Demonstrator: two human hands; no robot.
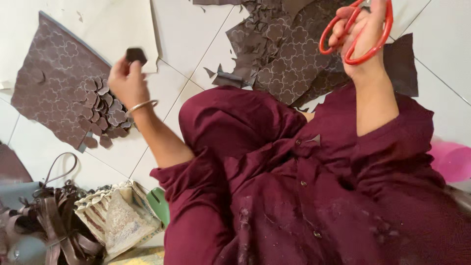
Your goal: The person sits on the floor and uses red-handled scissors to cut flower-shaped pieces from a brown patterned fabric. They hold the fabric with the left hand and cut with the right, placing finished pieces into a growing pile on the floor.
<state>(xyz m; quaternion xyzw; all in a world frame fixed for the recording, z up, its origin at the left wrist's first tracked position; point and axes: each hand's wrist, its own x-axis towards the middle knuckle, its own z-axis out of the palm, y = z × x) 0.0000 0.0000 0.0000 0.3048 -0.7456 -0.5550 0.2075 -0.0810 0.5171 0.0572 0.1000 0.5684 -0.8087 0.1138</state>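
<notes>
The left hand point(126, 78) pinches one small brown cut-out shape point(136, 54) between its fingertips, just above a pile of cut flower shapes point(100, 110) lying on a brown patterned sheet point(49, 73). The right hand point(360, 34) is closed around the handles of red scissors point(355, 34), but the blades are out of view. Many shapes are cut already, and the other patterned sheet point(294, 59), with scraps beside it, looks only partly cut.

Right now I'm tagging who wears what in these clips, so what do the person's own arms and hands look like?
Both hands are bare, without gloves. The left hand has a thin silver-coloured bangle at the wrist. Dark maroon sleeves of a buttoned garment are pushed up, leaving the forearms bare. No rings are visible on the right hand.
</notes>
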